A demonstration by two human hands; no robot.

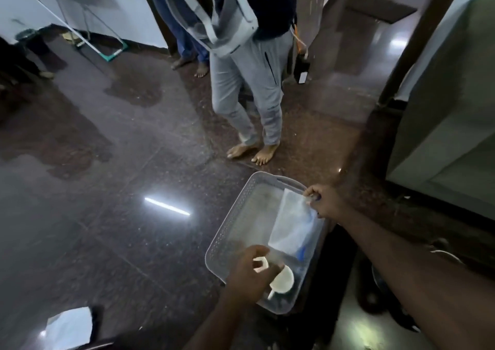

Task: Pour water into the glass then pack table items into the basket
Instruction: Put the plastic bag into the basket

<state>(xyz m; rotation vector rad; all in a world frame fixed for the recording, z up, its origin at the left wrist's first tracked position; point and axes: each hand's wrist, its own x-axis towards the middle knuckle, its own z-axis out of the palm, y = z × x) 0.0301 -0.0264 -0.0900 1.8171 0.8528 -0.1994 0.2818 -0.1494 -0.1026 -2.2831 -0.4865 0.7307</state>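
Note:
A grey perforated plastic basket is at the lower middle, above the dark polished floor. Inside it, along the right side, lies a clear plastic pouch with something blue at its near end. A white cup lies tilted at the basket's near end. My left hand is over that near end, its fingers closed around a white curved piece that looks like a cup handle. My right hand is at the basket's far right corner, pinching the pouch's top corner right at the rim. Motion blur softens the details.
A barefoot person in grey trousers stands just beyond the basket, holding a white frame-like object. Another person's legs are behind. A dark table edge and a cabinet fill the right side. A folding rack stands at the far left wall.

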